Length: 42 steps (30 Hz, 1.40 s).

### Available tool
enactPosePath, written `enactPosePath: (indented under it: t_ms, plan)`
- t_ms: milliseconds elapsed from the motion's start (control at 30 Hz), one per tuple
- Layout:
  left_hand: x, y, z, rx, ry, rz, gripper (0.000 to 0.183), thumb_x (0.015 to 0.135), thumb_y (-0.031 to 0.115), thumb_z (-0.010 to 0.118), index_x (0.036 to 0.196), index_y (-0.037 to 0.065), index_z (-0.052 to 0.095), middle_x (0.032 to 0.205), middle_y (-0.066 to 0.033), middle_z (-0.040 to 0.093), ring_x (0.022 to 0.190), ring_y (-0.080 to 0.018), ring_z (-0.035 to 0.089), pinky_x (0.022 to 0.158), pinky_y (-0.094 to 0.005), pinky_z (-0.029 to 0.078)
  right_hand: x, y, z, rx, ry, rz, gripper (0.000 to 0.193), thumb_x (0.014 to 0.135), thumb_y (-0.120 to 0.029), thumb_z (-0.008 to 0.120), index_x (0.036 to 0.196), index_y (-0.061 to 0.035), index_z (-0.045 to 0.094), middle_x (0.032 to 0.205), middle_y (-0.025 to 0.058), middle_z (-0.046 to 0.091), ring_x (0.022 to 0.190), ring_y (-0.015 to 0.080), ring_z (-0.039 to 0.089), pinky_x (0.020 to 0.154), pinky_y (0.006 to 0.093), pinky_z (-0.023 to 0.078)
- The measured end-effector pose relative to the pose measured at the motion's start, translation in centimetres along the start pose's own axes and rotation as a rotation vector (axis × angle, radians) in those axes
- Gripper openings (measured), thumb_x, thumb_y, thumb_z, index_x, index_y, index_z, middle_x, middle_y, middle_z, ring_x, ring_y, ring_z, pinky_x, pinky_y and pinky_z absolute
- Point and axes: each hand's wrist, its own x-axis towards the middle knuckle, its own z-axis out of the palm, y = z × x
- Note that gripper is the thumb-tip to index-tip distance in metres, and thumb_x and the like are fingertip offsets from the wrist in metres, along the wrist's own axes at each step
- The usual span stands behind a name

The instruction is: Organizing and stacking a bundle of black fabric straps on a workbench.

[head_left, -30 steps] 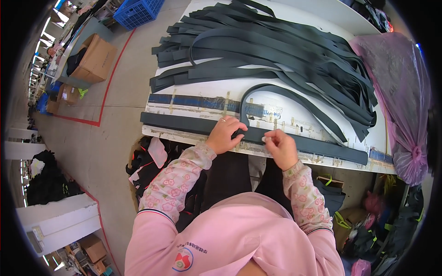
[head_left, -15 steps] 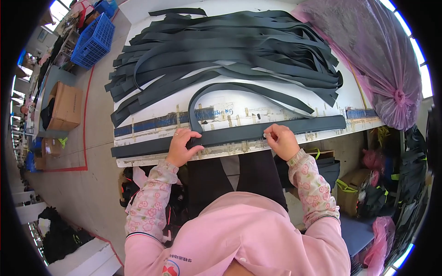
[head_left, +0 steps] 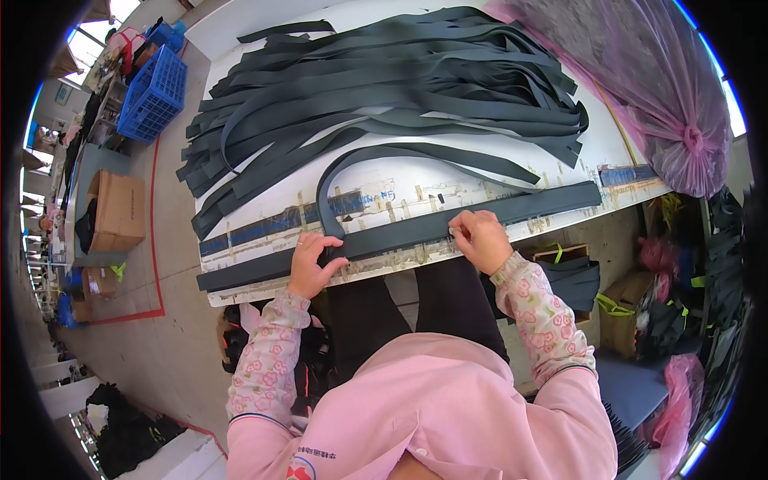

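A long dark grey fabric strip [head_left: 400, 232] lies flat along the near edge of the white table, with more than one layer showing in places. My left hand [head_left: 312, 264] grips it near the middle, thumb on the near side and fingers on the far side. Between them sits the end of a second strip [head_left: 416, 150], which curves away across the table. To the right, my right hand [head_left: 482, 242] rests at the flat strip with thumb and forefinger pinched. A tiny pale spot shows at those fingertips, too small to name.
A big heap of dark strips [head_left: 384, 80] covers the far part of the table [head_left: 272, 170]. Pink plastic sheeting [head_left: 640, 72] bulges over the right corner. At left on the floor side are a blue crate [head_left: 154, 94] and a cardboard box [head_left: 120, 210]. Below right stand more boxes [head_left: 620, 316].
The whole view has tilted slightly. My right hand has shifted a little to the left along the flat strip, still pinched. My left hand keeps its place on the strip.
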Motion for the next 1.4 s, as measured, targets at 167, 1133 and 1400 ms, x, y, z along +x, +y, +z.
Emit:
enactPosePath:
  t_ms: [167, 1133, 1400]
  plan:
    - [0.1, 0.0, 0.1, -0.005, 0.004, -0.006, 0.033, 0.07, 0.018, 0.085, 0.098, 0.009, 0.069, 0.091, -0.0084, 0.063, 0.092, -0.0304, 0.056, 0.082, -0.0389, 0.046, 0.6, -0.3, -1.6, 0.113, -0.062, 0.083, 0.009, 0.086, -0.009, 0.065, 0.093, -0.0059, 0.067, 0.067, 0.0099, 0.063, 0.065, 0.0261, 0.062, 0.073, 0.0373, 0.05]
    - [0.7, -0.7, 0.9, -0.007, 0.046, 0.096, 0.026, 0.079, 0.012, 0.072, 0.105, 0.011, 0.066, 0.095, -0.0104, 0.062, 0.094, -0.0333, 0.057, 0.086, -0.0423, 0.045, 4.0, -10.0, 9.5, 0.342, -0.184, 0.024, 0.014, 0.086, -0.013, 0.065, 0.098, -0.007, 0.065, 0.068, 0.0108, 0.065, 0.066, 0.0313, 0.067, 0.066, 0.0427, 0.051]
    - [-0.9, -1.2, 0.5, -0.029, 0.073, 0.042, 0.029, 0.078, 0.011, 0.072, 0.106, 0.013, 0.066, 0.098, -0.0078, 0.06, 0.099, -0.032, 0.055, 0.088, -0.0422, 0.045, 3.7, -11.8, 12.1, 0.137, -0.214, -0.135, 0.008, 0.086, -0.013, 0.066, 0.093, -0.0103, 0.063, 0.066, 0.0033, 0.062, 0.064, 0.0248, 0.062, 0.077, 0.039, 0.04]
